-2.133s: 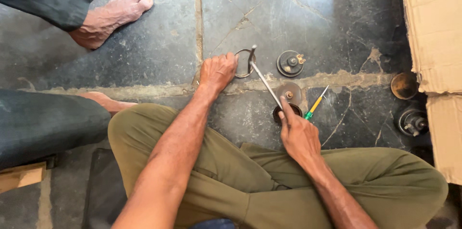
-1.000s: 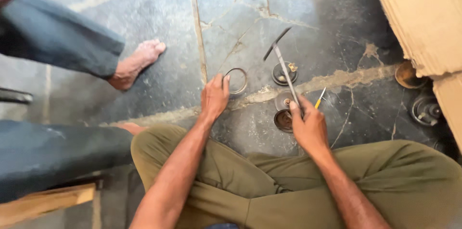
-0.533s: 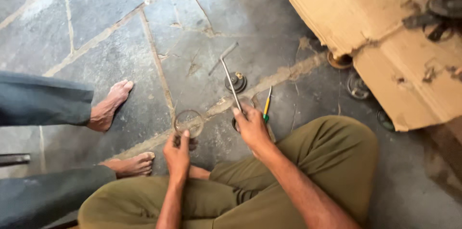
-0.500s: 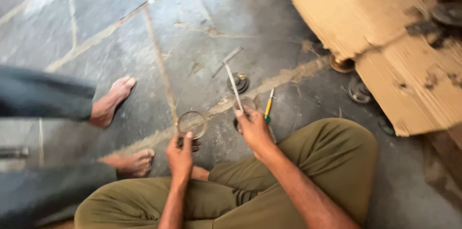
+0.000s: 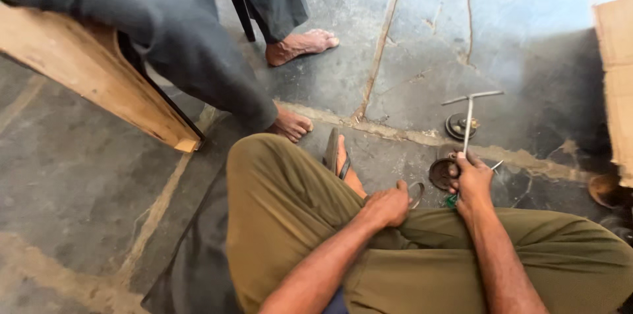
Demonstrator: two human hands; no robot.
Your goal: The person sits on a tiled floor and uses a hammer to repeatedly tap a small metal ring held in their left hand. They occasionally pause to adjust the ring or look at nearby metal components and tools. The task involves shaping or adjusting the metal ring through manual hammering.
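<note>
I sit cross-legged on a stone floor in olive trousers. My right hand (image 5: 472,182) grips the lower end of a metal T-handled tool (image 5: 469,118) that stands up from a dark round part (image 5: 442,173) on the floor. A green-handled screwdriver (image 5: 453,199) pokes out under that hand. My left hand (image 5: 387,206) rests on my knee and holds a thin metal ring (image 5: 417,193). A second round part (image 5: 459,126) lies just beyond the tool.
Another person in grey trousers sits on a wooden bench (image 5: 92,76) at the left, one bare foot (image 5: 300,45) ahead and another (image 5: 292,126) near my knee. Cardboard (image 5: 616,83) lies at the right, with a small rusty cup (image 5: 601,190) below it.
The view has swung left and down. My left hand has drawn the ring back from the floor to my knee. My right hand stays on the T-handled tool.
</note>
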